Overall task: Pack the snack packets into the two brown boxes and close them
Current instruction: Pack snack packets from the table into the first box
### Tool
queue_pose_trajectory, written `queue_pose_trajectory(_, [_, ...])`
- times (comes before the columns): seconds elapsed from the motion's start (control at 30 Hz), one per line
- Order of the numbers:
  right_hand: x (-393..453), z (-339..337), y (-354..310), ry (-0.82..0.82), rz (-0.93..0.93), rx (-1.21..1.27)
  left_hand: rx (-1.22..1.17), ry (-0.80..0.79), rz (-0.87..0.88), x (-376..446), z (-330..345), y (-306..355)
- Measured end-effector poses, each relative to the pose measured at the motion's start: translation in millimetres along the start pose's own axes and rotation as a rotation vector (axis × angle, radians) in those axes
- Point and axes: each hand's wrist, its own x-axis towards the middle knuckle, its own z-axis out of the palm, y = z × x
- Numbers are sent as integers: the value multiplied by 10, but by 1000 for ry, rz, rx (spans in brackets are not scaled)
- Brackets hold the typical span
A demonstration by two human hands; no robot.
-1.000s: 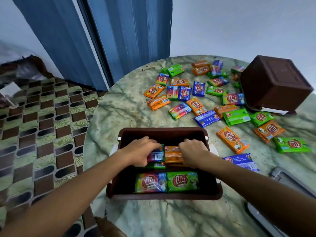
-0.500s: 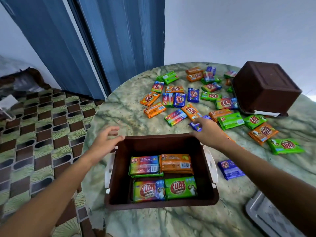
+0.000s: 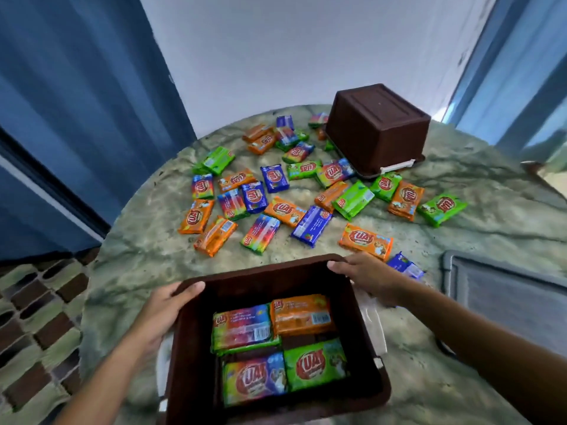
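Two hands hold the near brown box [image 3: 196, 378] at its far corners. The left hand [image 3: 162, 314] grips the far-left corner, thumb hooked over the rim and fingers down the outer wall. The right hand [image 3: 368, 279] grips the far-right corner in the same manner. A hold at both corners suggests the box is being steadied or shifted on the surface [image 3: 147, 253], probably to bring it within easier reach of the loose stock; neither hand holds a packet.

Inside the box, four packets show on top, lying flat in two rows. The near row holds a rainbow packet [image 3: 253, 378] and a green packet [image 3: 316, 365], brand side up. The far row holds a rainbow packet with its barcode side up [image 3: 242, 328] over a green edge, and an orange barcode-side packet [image 3: 302, 315]. Flat, edge-to-edge placement appears meant to use the floor area fully. Much depth remains unfilled, so packing is judged to be at an early stage.

Beside the right forearm lies a grey lid or tray [image 3: 506, 289]; I cannot tell which. A blue packet [image 3: 405, 265] sits just beyond the right hand.

Further out, the loose snack packets [image 3: 285, 210] lie scattered across the middle of the surface, orange, green, blue and rainbow, some overlapping.

At the far side, the second brown box [image 3: 377, 127] rests upside down on what appears to be its lid, with packets close around its base. It is judged unready to receive stock until turned over.
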Motion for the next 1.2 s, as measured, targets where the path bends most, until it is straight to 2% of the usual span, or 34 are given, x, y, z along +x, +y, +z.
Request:
queue_pose_trajectory(0.23, [-583,-204,414,239,48,287,239,-371,86,820,665,651])
queue_pose_trajectory(0.43, [-1049,-272,792,416,117,460,340,-671,64,1002,1412,944])
queue_pose_trajectory(0.57, [-1294,-265,927,420,121,579,364,-801,9,1027,1728,969])
queue_pose_trajectory(0.67, [-1364,-293,965,351,137,625,380,-863,-16,1084,1802,928])
queue_pose_trajectory(0.77, [-1379,-391,960,265,182,554,447,-893,-66,1194,1808,940])
queue_pose_trajectory(0.87, [-1379,-572,880,139,247,398,637,-929,-76,1233,1815,1082])
queue_pose_trajectory(0.93, [-1313,-759,785,161,247,295,700,-978,-58,1212,1895,1259])
queue_pose_trajectory(1.07, [-897,-1088,556,393,-41,26,769,-954,162,1173,2381,1572])
queue_pose_trajectory(1.13, [-649,-1142,445,380,-148,-261,888,-889,347,1168,2737,1572])
queue_pose_trajectory(1.2, [-404,-1127,400,261,-193,-547,1093,-902,521,1130,3088,1491])
